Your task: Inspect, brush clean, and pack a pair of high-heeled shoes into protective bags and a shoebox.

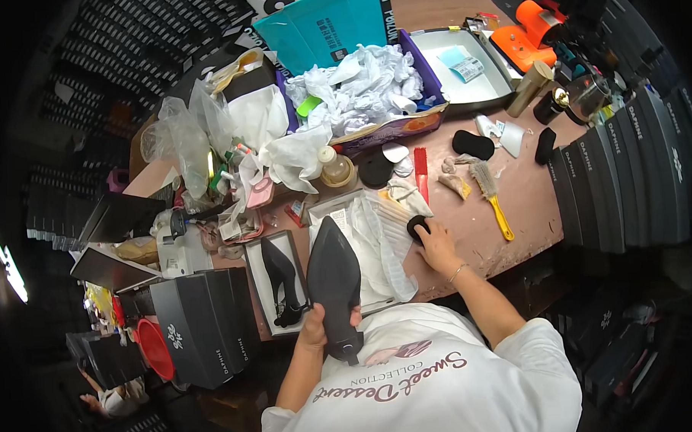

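My left hand (314, 329) is closed around the heel end of a dark, pointed high-heeled shoe (333, 273), its sole turned up and its toe pointing away from me. Just right of the open box, my right hand (440, 248) has its fingers closed on a small round black pad (417, 227) above the table. A matching black shoe (279, 272) lies on its side in a narrow box compartment (254, 259) left of the held shoe. White tissue paper (374, 253) partly covers the box beside it.
A yellow-handled brush (498, 211), a red brush (421, 175) and a bottle (335, 167) lie or stand beyond my hands. A purple-sided bin (428, 68) holds crumpled paper. Dark shoeboxes (596, 184) line the right; more (205, 327) stand left. Another person's hand (89, 398) shows far left.
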A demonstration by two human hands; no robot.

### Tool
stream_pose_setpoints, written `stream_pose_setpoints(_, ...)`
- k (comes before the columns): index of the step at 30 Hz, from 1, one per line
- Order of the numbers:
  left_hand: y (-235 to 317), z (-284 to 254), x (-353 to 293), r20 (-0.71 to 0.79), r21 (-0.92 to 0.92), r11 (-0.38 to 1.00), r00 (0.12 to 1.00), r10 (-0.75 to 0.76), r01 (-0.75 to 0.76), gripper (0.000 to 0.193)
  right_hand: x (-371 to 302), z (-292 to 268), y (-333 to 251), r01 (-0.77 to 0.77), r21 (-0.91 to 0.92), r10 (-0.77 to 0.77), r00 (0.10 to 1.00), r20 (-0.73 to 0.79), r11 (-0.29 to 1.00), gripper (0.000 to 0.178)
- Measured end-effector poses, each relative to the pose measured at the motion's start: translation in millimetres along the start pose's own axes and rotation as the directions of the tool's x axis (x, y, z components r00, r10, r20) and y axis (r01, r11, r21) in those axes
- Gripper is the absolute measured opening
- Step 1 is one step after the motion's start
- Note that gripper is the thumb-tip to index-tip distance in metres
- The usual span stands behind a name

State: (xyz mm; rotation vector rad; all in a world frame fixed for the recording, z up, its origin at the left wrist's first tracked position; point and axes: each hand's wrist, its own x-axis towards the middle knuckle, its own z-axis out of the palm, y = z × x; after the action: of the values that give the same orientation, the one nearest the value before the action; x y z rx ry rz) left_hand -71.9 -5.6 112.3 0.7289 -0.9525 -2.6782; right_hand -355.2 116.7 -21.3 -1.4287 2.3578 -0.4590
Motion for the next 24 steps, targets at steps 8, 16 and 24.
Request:
stream_pose_setpoints(8,15.9,24.0,7.7,-0.180,0.028,0.999,0.984,-0.017,0.022,0.048,71.3,-48.2,-5.3,0.234,0.281,-0.109,0.911,-0.398,0.931,0.049)
stream_pose_setpoints(16,26.7,33.8,-4.9,-0.260,0.067,0.998,0.965,0.026,-0.009,0.039,192.0,12.6,-16.3,0.297,-0.255,-0.315,0.948,-0.033,0.920,0.032)
stream_pose_setpoints(24,10.6,16.7,-1.1,-0.156,0.213,0.977,0.987,0.042,-0.008,0.037,41.7,-140.9,-162.8,0.823,0.363,-0.840,0.518,-0.161,0.438,0.035)
